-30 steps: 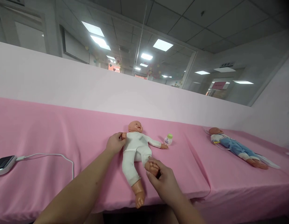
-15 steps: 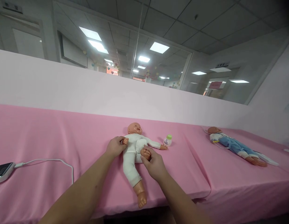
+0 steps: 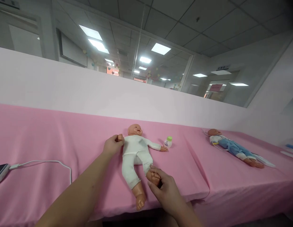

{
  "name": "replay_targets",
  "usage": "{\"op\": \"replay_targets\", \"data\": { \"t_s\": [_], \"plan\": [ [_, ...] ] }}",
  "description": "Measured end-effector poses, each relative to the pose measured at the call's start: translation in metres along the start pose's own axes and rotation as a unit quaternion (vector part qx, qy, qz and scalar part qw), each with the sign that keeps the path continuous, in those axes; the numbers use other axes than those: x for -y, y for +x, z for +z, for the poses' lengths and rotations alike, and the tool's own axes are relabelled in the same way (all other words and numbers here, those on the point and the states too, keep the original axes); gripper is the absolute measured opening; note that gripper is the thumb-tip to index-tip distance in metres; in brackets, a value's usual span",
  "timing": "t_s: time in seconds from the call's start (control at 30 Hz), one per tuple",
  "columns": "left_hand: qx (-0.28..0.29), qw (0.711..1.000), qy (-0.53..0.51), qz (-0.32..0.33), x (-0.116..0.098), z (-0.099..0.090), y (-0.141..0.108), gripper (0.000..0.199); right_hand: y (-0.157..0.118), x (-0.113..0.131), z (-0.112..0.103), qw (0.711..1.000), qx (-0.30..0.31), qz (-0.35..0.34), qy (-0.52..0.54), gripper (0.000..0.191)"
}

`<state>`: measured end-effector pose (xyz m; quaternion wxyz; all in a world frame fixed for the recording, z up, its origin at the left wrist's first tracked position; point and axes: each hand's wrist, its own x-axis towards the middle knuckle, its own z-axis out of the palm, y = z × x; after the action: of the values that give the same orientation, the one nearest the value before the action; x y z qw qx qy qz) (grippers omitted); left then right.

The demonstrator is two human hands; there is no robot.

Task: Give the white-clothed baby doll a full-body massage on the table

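A baby doll [image 3: 135, 146] in a white cloth suit lies on its back on the pink-covered table, its head toward the wall. My left hand [image 3: 112, 145] is closed around the doll's hand on the left side of the picture, beside its shoulder. With fingers and thumb, my right hand [image 3: 166, 189] grips the doll's foot [image 3: 154, 177] on the right side, the leg stretched toward me. The doll's other leg lies straight, its bare foot [image 3: 140, 201] near the table edge. Its other arm reaches out to a small bottle [image 3: 168, 142] with a green cap.
A second doll [image 3: 234, 148] in blue trousers, with thin tubing about it, lies farther right. At the left edge is a white device [image 3: 1, 172] with a screen and a white cable [image 3: 45, 161]. A low wall [image 3: 89, 91] with glass above runs behind the pink cloth [image 3: 42, 132].
My right hand has drawn the doll's foot down from its belly toward me, straightening the bent leg. My left hand has moved the doll's hand slightly outward and up, away from its chest.
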<state>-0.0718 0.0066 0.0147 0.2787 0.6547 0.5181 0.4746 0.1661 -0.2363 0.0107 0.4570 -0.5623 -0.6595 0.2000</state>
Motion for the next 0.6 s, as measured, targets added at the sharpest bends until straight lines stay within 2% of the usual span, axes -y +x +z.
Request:
{"op": "replay_targets", "data": {
  "t_s": [0.23, 0.37, 0.6],
  "plan": [
    [-0.079, 0.981, -0.116, -0.131, 0.028, -0.015, 0.021, 0.024, -0.007, -0.019, 0.001, 0.999, 0.007, 0.01, 0.029, 0.034],
    [-0.093, 0.976, -0.14, -0.14, 0.036, -0.012, 0.023, 0.027, -0.007, -0.027, 0.002, 0.998, -0.001, 0.028, 0.049, 0.037],
    [-0.09, 0.979, -0.116, -0.142, 0.027, -0.012, 0.02, 0.023, -0.011, -0.031, 0.002, 1.0, -0.01, -0.009, 0.011, 0.041]
  ]
}}
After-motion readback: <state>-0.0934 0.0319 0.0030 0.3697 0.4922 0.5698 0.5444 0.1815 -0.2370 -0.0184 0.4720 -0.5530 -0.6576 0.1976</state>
